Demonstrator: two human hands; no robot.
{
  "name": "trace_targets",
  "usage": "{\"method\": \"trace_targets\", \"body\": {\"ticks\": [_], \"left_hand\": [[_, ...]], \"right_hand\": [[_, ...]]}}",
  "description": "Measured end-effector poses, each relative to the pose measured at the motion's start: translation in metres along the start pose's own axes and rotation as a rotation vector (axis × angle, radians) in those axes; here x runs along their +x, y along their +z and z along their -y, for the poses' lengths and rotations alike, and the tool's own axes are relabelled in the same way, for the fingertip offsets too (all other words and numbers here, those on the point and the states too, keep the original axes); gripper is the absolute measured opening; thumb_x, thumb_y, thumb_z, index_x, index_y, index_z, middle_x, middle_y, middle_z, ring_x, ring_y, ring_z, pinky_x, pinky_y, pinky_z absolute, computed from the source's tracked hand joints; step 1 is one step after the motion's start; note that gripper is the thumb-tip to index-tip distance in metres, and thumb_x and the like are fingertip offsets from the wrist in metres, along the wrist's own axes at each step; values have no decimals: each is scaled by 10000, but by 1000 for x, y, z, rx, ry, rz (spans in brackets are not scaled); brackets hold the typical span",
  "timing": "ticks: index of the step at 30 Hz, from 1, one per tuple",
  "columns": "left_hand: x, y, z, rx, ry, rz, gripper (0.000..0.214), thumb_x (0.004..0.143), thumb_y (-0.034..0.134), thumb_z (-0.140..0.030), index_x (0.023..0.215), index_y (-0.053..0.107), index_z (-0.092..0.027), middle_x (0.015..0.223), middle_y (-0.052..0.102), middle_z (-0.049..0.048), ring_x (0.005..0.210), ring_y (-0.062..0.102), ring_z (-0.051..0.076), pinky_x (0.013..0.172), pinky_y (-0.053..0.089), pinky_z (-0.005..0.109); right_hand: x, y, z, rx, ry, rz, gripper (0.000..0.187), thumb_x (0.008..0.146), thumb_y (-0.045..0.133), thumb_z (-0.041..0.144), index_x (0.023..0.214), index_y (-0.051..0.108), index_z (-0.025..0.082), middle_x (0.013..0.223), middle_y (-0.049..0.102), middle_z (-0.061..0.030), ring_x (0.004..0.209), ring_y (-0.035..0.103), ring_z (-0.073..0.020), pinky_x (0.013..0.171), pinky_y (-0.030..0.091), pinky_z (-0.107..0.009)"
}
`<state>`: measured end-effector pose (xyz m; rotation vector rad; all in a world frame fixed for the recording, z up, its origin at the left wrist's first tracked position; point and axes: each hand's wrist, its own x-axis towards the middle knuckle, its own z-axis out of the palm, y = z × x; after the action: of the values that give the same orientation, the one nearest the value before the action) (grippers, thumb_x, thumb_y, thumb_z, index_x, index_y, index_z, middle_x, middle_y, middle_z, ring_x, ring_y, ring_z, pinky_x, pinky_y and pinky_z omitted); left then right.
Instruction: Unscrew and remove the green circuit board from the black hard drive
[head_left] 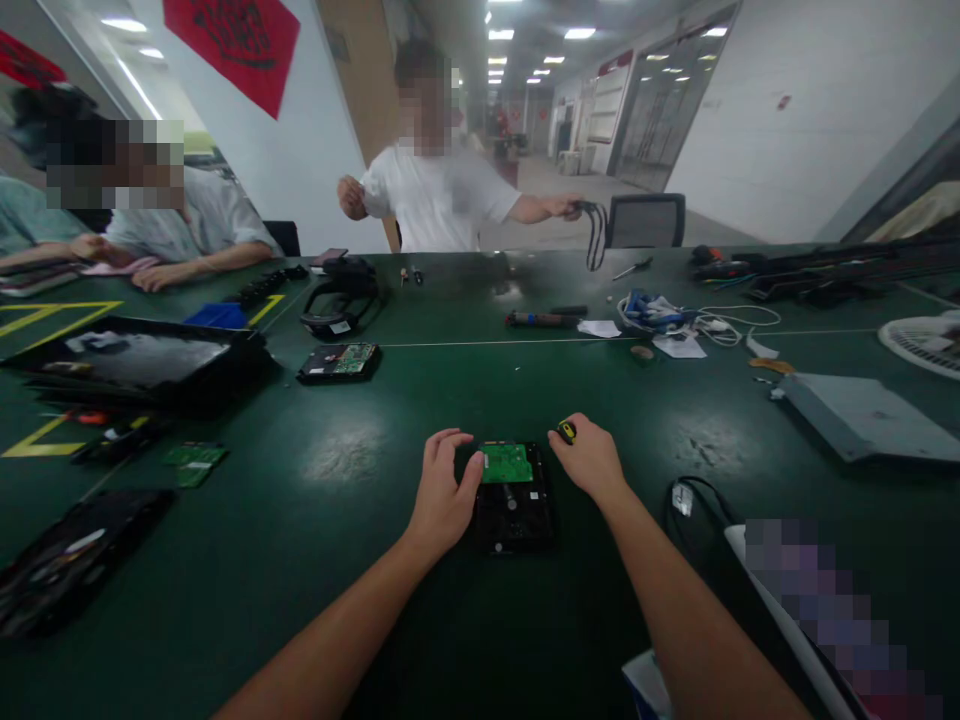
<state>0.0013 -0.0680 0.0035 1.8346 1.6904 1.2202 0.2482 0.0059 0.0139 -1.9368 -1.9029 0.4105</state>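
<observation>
A black hard drive (512, 515) lies on the green table in front of me, with its green circuit board (508, 463) facing up on the far half. My left hand (444, 490) is at the drive's left side, fingers apart and curved, its thumb by the board's left edge. Beyond the drive's right far corner, my right hand (591, 458) is closed around what looks like a screwdriver (567, 432). Only its yellow and black handle end shows; the rest is hidden in the fist.
Another drive (340, 363) lies farther left, near a black tray (150, 360) and a loose green board (196, 462). On the right are a grey metal case (874, 415) and a black cable (697, 490). Across the table, a person (442, 195) holds a looped cable.
</observation>
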Motion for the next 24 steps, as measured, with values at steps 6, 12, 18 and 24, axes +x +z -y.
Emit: {"method": "trace_targets", "body": {"ticks": [6, 12, 18, 24], "left_hand": [[5, 0, 0, -18, -10, -28, 234, 1018, 506, -333, 1195, 618, -229, 1293, 572, 114, 1266, 554, 273, 1053, 498, 489], [2, -5, -9, 63, 106, 7, 228, 998, 540, -302, 1198, 619, -224, 1366, 532, 120, 1324, 515, 283, 1125, 450, 517], [-2, -7, -15, 144, 124, 44, 212, 985, 531, -275, 1166, 638, -251, 1407, 512, 119, 1367, 483, 302, 1143, 453, 525], [1, -5, -11, 162, 93, 30, 220, 995, 506, -284, 1160, 649, -252, 1399, 518, 116, 1366, 483, 306, 1142, 455, 535]], "right_hand": [[0, 3, 9, 7, 2, -41, 246, 956, 568, 424, 1070, 649, 222, 965, 689, -67, 843, 642, -219, 696, 408, -303], [-2, 0, 10, 18, -45, -25, 143, 969, 534, 295, 975, 660, 228, 915, 653, -46, 811, 616, -184, 687, 394, -280], [-6, -5, 16, 6, -1, 40, 155, 981, 524, 318, 986, 658, 238, 936, 651, -59, 809, 630, -201, 671, 407, -295], [-5, -19, 15, 35, -16, 52, 318, 1034, 429, 380, 1240, 615, 224, 1205, 629, -122, 918, 666, -237, 690, 460, -327]]}}
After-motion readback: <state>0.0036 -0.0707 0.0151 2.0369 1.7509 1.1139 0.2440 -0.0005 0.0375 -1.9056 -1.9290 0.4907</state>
